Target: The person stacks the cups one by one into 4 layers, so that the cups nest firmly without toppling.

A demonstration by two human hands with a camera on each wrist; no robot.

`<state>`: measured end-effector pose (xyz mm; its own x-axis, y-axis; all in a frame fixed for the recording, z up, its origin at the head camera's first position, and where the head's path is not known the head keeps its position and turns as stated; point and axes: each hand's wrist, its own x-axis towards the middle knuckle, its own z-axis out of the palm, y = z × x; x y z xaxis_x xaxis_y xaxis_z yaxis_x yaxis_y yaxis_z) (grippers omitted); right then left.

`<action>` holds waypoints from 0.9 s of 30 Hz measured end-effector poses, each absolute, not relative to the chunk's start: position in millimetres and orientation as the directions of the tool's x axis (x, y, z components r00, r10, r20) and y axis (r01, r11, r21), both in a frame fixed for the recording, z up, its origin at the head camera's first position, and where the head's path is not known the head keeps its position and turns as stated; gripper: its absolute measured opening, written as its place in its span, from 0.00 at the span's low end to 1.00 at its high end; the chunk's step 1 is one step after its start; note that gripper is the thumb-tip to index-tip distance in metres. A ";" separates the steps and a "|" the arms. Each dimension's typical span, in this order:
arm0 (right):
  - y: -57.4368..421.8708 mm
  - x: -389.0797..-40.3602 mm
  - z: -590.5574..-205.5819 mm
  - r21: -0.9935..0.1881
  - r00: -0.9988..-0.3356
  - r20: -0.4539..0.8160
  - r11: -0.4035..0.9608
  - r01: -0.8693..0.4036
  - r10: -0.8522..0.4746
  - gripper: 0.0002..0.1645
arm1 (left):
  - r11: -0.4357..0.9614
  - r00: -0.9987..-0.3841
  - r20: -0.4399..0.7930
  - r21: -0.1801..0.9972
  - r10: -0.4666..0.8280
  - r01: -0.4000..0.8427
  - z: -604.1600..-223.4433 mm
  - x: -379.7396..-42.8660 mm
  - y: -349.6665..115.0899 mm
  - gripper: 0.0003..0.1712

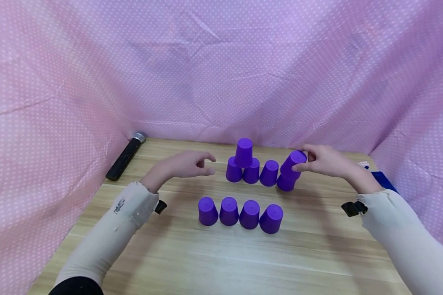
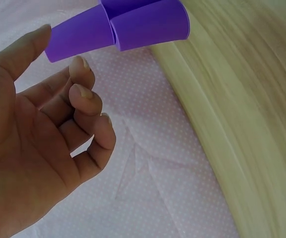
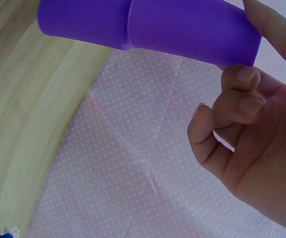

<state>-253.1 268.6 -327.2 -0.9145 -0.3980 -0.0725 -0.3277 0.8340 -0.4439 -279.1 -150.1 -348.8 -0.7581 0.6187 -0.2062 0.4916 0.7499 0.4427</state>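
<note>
On our tabletop [image 1: 299, 262], the upper cup [image 1: 291, 162] our right hand [image 1: 325, 160] pinches could topple if released off-centre, left hand [image 1: 182, 164] relaxed, empty.

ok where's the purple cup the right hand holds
In the head view, the tapered purple cup is right of centre, pinched by the right hand over the rightmost upside-down purple cup at the back.

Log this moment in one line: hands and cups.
left hand: empty | right hand: holds cup at right end of back row | top cup: across back row's left pair | front row: four upside down
</note>
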 end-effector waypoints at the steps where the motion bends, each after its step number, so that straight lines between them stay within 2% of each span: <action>1: 268.2 -254.9 -327.0 -0.445 -0.915 -0.069 0.833 -0.328 -0.397 0.43 | 0.750 -0.752 -0.219 0.442 0.622 0.492 -349.1 -277.2 -150.8 0.31; 8: 264.4 -265.4 -326.3 -0.449 -0.920 -0.078 0.837 -0.311 -0.384 0.39 | 0.765 -0.697 -0.351 0.455 0.625 0.456 -352.2 -263.0 -153.5 0.34; 14: 261.1 -271.9 -326.9 -0.449 -0.927 -0.093 0.846 -0.288 -0.364 0.40 | 0.752 -0.654 -0.393 0.475 0.646 0.457 -353.7 -252.7 -152.8 0.34; 19: 258.3 -277.3 -326.2 -0.456 -0.928 -0.104 0.846 -0.276 -0.359 0.38 | 0.763 -0.647 -0.425 0.481 0.633 0.432 -358.9 -247.1 -154.9 0.37; 27: 258.5 -283.9 -328.0 -0.484 -0.921 -0.130 0.834 -0.263 -0.366 0.38 | 0.785 -0.654 -0.452 0.474 0.606 0.400 -366.8 -240.9 -159.2 0.37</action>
<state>-283.9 258.5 -328.0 -0.9213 -0.3664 -0.1302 -0.2634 0.8344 -0.4841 -240.9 -159.2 -366.8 -0.6542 0.6065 -0.4518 0.4000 0.7845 0.4739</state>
